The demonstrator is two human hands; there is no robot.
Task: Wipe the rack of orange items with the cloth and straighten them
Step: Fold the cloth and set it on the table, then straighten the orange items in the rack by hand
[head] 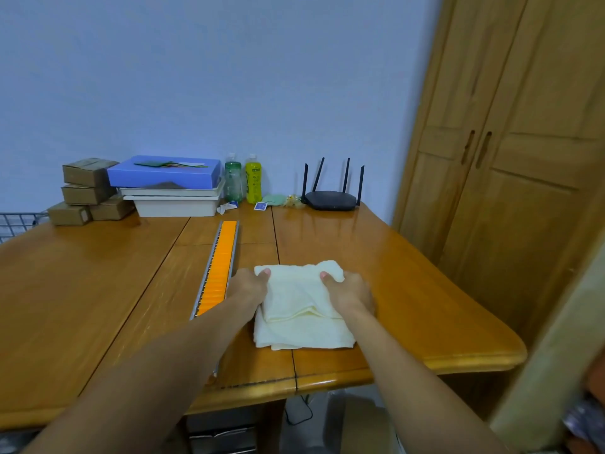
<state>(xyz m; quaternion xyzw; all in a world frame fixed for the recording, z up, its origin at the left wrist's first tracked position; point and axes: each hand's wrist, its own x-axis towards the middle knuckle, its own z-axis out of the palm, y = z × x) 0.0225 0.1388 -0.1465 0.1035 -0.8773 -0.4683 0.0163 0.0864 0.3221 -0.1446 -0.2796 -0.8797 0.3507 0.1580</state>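
Note:
A long narrow grey rack (pixel 234 244) filled with several orange items (pixel 220 267) runs away from me along the middle of the wooden table (pixel 98 283). Just right of it lies a folded cream cloth (pixel 299 309). My left hand (pixel 247 288) grips the cloth's left far corner, thumb on top. My right hand (pixel 348 293) grips its right far corner the same way. My left forearm crosses over the rack's near end and hides it.
At the back stand brown cardboard boxes (pixel 86 188), a blue box on white trays (pixel 167 185), a green bottle (pixel 233 180) and a yellow one (pixel 253 178), and a black router (pixel 330 198). A wooden wardrobe (pixel 507 158) stands to the right.

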